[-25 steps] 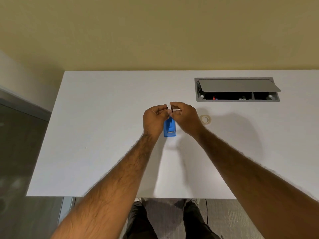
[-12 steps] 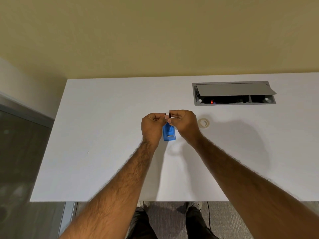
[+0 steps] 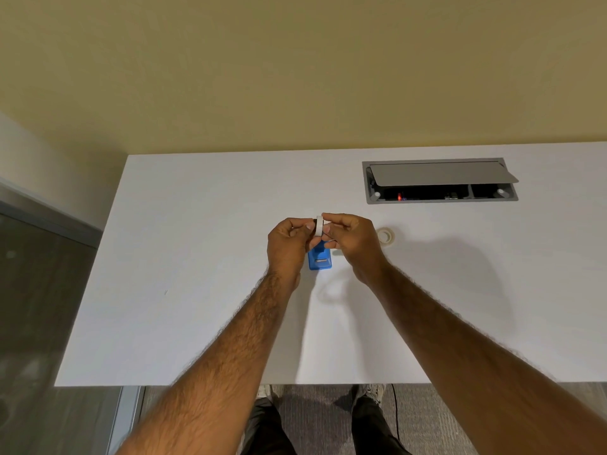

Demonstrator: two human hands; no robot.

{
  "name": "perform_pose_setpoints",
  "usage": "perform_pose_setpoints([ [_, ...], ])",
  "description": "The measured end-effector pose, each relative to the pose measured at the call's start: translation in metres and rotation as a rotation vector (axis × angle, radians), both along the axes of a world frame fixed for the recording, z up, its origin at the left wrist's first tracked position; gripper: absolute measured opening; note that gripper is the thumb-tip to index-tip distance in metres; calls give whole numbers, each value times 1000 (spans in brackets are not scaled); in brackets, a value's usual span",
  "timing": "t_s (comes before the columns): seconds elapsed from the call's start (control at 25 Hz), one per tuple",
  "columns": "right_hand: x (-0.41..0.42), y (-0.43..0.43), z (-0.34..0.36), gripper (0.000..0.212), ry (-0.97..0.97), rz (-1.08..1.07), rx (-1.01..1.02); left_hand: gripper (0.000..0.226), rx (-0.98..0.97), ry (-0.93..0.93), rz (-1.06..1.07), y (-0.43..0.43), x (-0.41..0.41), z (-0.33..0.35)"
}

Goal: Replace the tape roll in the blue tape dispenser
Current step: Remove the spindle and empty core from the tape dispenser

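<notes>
The blue tape dispenser (image 3: 319, 260) lies on the white table (image 3: 197, 257), partly hidden under my hands. Just above it I hold a small white tape roll (image 3: 319, 225) on edge, with a dark part beside it. My right hand (image 3: 351, 241) pinches the roll from the right. My left hand (image 3: 287, 246) pinches it from the left with thumb and fingertips. A second, clear tape roll (image 3: 386, 235) lies flat on the table to the right of my right hand.
A grey cable box (image 3: 440, 181) with its lid raised is set into the table at the back right. The table's near edge (image 3: 230, 385) runs above my legs, and a yellow wall stands behind the table.
Both hands stay together over the dispenser. The white roll now shows more clearly between the fingertips. The camera has tilted, so the whole scene sits lower in the frame.
</notes>
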State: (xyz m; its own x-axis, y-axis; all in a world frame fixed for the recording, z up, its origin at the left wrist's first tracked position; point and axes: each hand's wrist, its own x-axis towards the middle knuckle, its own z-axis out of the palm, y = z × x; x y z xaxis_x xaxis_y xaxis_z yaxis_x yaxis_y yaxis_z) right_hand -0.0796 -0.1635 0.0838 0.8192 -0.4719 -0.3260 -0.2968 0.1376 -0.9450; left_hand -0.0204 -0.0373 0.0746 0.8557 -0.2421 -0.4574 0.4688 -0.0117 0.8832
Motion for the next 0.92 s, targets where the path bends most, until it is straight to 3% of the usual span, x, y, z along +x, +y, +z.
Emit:
perform_pose_setpoints([
  [0.24, -5, 0, -1, 30, -23, 37, 83, 9, -26, 9, -73, 7, 2, 5],
  [0.4, -9, -5, 0, 30, -44, 131, 56, 40, -80, 55, -176, 10, 2, 9],
  [0.72, -5, -11, 9, 18, 41, 54, 236, 37, -126, 107, -330, 13, 9, 15],
  [0.92, -3, -12, 9, 22, 20, 80, 297, 31, -86, 90, -289, 13, 11, 15],
])
